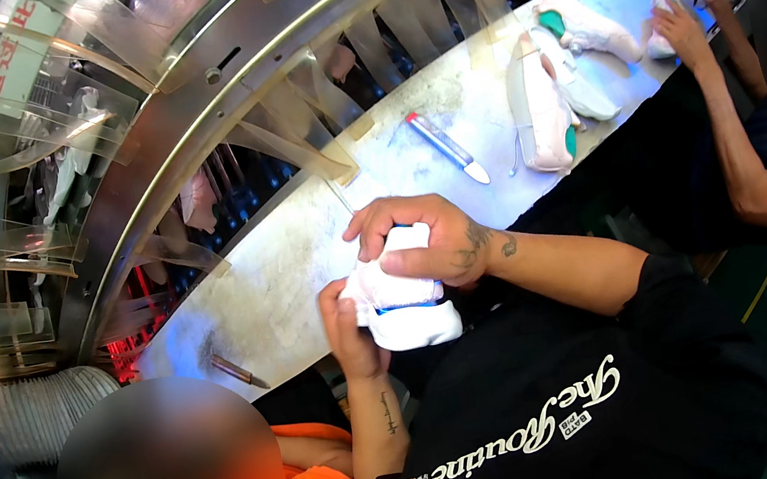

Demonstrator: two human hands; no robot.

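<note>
Only one view here, the head cam, so that's what I'm going off. Both hands are busy with one white shoe with bits of blue trim, held just in front of the black T-shirt, by the near edge of the tabletop. Can't tell if it's touching the surface. The right hand is curled over the top, thumb laid across the white material, fingers bent around the far side. The left hand has it from the left, fingers up and the grip narrow, though some fingertips are hidden. So neither one is spread wide. My guess is the two-sided hold keeps a soft thing steady and close enough to look at. A red-ended stick tool lies past the right hand, and a brown-handled tool sits off to the left; both look parked within easy reach, imo. Pale shoes with green patches are bunched farther right, probably to leave working room, near a co-worker's hands on another whitish piece.
</note>
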